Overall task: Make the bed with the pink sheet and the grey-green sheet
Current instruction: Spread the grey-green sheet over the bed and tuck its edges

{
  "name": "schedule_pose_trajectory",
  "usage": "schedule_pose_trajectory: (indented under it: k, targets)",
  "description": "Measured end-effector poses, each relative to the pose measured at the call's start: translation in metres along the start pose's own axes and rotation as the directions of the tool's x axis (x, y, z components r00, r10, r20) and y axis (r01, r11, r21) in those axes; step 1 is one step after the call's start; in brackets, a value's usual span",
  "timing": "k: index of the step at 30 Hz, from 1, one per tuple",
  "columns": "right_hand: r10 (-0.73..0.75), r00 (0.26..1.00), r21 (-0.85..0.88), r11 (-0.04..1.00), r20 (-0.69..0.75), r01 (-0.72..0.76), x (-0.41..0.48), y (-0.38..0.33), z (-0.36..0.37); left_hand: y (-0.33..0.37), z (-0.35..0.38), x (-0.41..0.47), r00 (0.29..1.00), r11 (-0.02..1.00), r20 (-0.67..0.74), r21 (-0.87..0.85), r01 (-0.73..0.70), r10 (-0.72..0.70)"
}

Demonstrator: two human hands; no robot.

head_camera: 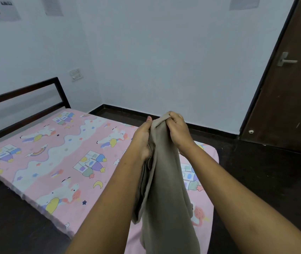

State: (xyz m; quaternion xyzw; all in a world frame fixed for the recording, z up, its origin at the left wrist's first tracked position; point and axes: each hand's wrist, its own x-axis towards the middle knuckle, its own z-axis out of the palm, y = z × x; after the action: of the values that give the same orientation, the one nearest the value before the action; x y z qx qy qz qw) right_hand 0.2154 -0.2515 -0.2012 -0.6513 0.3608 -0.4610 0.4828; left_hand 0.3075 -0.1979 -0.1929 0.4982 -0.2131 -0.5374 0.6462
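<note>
Bunched grey-green sheet (166,180) is gripped by left hand (142,138) and right hand (178,131), above the smooth pink sheet (54,162).

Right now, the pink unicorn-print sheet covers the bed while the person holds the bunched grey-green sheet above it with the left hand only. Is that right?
No: the head view shows the left hand and the right hand both gripping the bunched grey-green sheet near its top, above the pink unicorn-print sheet covering the bed.
</note>
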Motion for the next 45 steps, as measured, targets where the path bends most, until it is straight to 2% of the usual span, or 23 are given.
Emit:
schedule_pose_trajectory:
  k: [2,6,12,14,17,19,22,24,26,29,31,32,35,37,40,42,45]
  targets:
    - [-0.001,0.999,-0.02,1.0,-0.046,0.0,0.002,0.002,-0.003,0.003,0.007,0.004,0.998,0.999,-0.043,0.026,-0.038,0.039]
    - [-0.017,0.993,-0.046,0.999,-0.12,0.012,0.013,-0.001,-0.006,0.014,0.015,0.016,0.995,0.994,-0.03,0.063,-0.091,0.093]
    - [0.052,0.997,0.019,0.998,0.057,-0.053,0.032,-0.014,-0.015,0.06,0.021,0.036,0.997,0.997,-0.018,0.003,-0.074,0.074]
    - [0.116,0.985,0.043,0.992,0.124,-0.123,0.039,-0.016,-0.011,0.082,0.022,0.042,0.996,0.997,0.045,0.017,-0.073,0.072]
    - [0.253,0.932,0.075,0.957,0.261,-0.281,0.048,-0.007,-0.003,0.122,0.018,0.044,0.977,0.994,0.189,0.018,-0.104,0.099]
    - [0.345,0.872,-0.031,0.933,0.348,-0.358,0.053,0.002,0.003,0.153,0.014,0.049,0.949,0.986,0.272,0.007,-0.168,0.16]
    - [0.423,0.829,-0.117,0.904,0.366,-0.41,0.057,0.018,0.021,0.188,0.01,0.069,0.927,0.963,0.269,-0.009,-0.269,0.261]
    - [0.399,0.853,-0.075,0.914,0.337,-0.398,0.059,0.023,0.041,0.197,0.01,0.088,0.936,0.951,0.175,-0.013,-0.308,0.305]
    - [0.3,0.907,0.066,0.941,0.296,-0.333,0.065,0.019,0.061,0.197,0.011,0.1,0.946,0.949,0.114,0.054,-0.31,0.302]
    - [0.144,0.965,0.147,0.973,0.219,-0.179,0.082,0.002,0.081,0.19,0.014,0.102,0.943,0.918,0.197,0.245,-0.312,0.268]
    - [0.129,0.971,0.162,0.973,0.199,-0.163,0.09,-0.002,0.084,0.185,0.012,0.099,0.896,0.882,0.327,0.263,-0.39,0.299]
    - [0.16,0.96,0.205,0.956,0.228,-0.208,0.091,-0.001,0.084,0.187,0.009,0.097,0.871,0.872,0.374,0.245,-0.424,0.319]
    - [0.206,0.856,0.425,0.798,0.475,-0.428,0.088,0.016,0.073,0.212,-0.005,0.095,0.774,0.865,0.54,0.153,-0.477,0.331]
    - [0.169,0.818,0.48,0.738,0.549,-0.474,0.086,0.023,0.073,0.232,-0.01,0.094,0.688,0.856,0.662,0.135,-0.499,0.297]
    - [0.242,0.89,0.343,0.858,0.386,-0.382,0.092,0.009,0.094,0.248,-0.011,0.089,0.614,0.809,0.751,0.194,-0.555,0.242]
    - [0.223,0.933,0.207,0.935,0.283,-0.287,0.104,-0.007,0.106,0.249,-0.011,0.087,0.58,0.745,0.781,0.24,-0.622,0.232]
    - [0.264,0.928,-0.104,0.964,0.262,-0.245,0.116,-0.023,0.108,0.25,-0.015,0.087,0.551,0.678,0.773,0.223,-0.7,0.315]
